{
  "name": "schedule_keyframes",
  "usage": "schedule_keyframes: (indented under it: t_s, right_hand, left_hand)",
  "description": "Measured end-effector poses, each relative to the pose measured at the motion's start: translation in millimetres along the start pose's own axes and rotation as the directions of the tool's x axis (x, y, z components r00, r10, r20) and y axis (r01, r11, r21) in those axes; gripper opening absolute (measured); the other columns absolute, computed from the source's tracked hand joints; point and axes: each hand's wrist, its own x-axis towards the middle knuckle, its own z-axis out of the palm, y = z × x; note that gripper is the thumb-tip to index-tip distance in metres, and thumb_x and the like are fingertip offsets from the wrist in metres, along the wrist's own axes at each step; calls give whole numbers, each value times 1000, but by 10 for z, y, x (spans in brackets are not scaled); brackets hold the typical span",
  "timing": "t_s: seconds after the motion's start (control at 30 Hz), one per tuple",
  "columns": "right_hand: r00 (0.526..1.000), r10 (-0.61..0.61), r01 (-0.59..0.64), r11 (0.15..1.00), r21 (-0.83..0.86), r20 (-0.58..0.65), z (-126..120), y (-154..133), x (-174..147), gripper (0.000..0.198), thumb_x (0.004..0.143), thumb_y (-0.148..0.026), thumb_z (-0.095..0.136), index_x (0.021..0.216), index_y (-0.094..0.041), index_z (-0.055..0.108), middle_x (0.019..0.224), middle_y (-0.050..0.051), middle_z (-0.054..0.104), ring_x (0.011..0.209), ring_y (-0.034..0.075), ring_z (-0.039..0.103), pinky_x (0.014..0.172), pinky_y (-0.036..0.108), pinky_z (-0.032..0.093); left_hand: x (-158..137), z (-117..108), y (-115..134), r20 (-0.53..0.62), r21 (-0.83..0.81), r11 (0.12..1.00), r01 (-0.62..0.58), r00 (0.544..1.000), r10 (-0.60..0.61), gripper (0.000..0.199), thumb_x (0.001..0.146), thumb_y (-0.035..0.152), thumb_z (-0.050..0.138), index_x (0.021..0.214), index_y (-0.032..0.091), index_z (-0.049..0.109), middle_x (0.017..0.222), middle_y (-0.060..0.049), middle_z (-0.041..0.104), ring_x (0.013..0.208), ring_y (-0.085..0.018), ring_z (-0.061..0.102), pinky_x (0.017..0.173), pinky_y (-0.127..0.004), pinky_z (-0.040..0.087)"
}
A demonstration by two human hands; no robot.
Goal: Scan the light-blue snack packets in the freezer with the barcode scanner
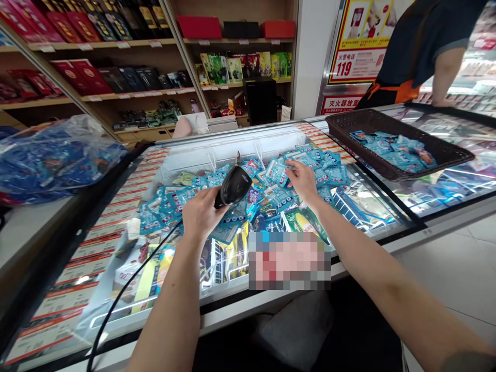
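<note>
My left hand (201, 209) is wrapped round a black handheld barcode scanner (235, 185), its head tilted over the freezer's glass top. A black cable (132, 279) runs from it down to the lower left. My right hand (302, 180) pinches the edge of a small blue packet (277, 171), among many similar blue packets (329, 174) spread over the glass. More of the blue packets (165, 204) lie left of the scanner. Beneath the glass, yellow packages (237, 248) and white wire dividers show.
A dark brown basket (372, 161) holding blue packets stands on the freezer at the right. A plastic bag of blue packages (58, 157) sits at the left. Price labels (73, 274) line the freezer's left side. A person in an orange apron (411, 92) leans at the back right. Stocked shelves (104, 95) stand behind.
</note>
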Motion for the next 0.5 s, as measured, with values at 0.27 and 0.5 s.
schedule_keyframes:
  t_s: [0.27, 0.5]
  right_hand:
    - [968, -251, 216, 852, -476, -12, -37, -133, -97, 30, 90, -30, 43, 111, -22, 63, 117, 9, 57, 112, 25, 46, 91, 39, 43]
    - [758, -447, 632, 685, -363, 475, 71, -190, -189, 36, 85, -52, 50, 111, -31, 64, 124, 1, 57, 119, 24, 43, 107, 51, 19]
  left_hand:
    - [-3, -2, -133, -70, 13, 985, 170, 983, -168, 38, 77, 44, 57, 106, 20, 61, 99, -8, 68, 94, -25, 61, 67, -28, 38]
    - [-7, -5, -183, -76, 33, 964, 263, 963, -260, 40, 77, 47, 55, 105, 20, 60, 96, -9, 68, 92, -25, 61, 64, -28, 35]
